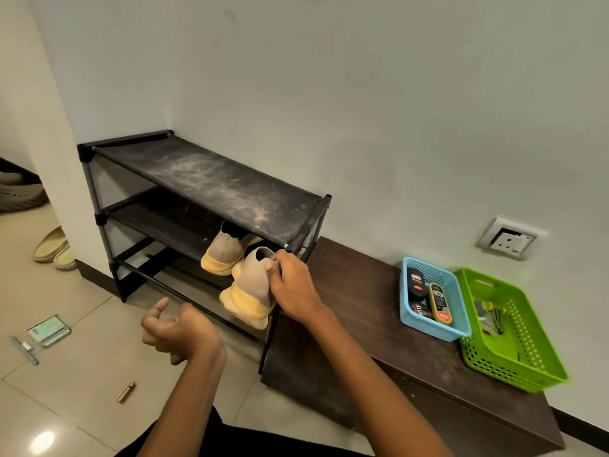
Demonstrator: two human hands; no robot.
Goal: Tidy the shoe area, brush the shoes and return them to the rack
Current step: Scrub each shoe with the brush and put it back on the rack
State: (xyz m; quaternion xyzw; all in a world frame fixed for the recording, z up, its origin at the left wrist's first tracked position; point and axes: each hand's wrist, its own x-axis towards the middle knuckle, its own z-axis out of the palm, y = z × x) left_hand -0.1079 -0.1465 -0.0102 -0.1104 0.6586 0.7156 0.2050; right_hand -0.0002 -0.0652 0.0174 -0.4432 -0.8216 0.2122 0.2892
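Note:
A black three-tier shoe rack (204,179) stands against the wall, its top shelf dusty. My right hand (293,288) pinches the heel collar of a tan shoe with a yellow sole (250,291), held at the rack's right front edge, toe pointing down. A matching shoe (224,255) sits on the middle shelf just behind it. My left hand (174,328) hovers in front of the rack, fingers loosely curled and holding nothing.
A dark wooden low cabinet (362,324) right of the rack carries a blue basket (431,324) of shoe polish and a green basket (514,364). Cards (49,331), a metal piece (24,349) and a small copper tube (127,391) lie on the tiled floor. Beige slippers (54,247) sit left.

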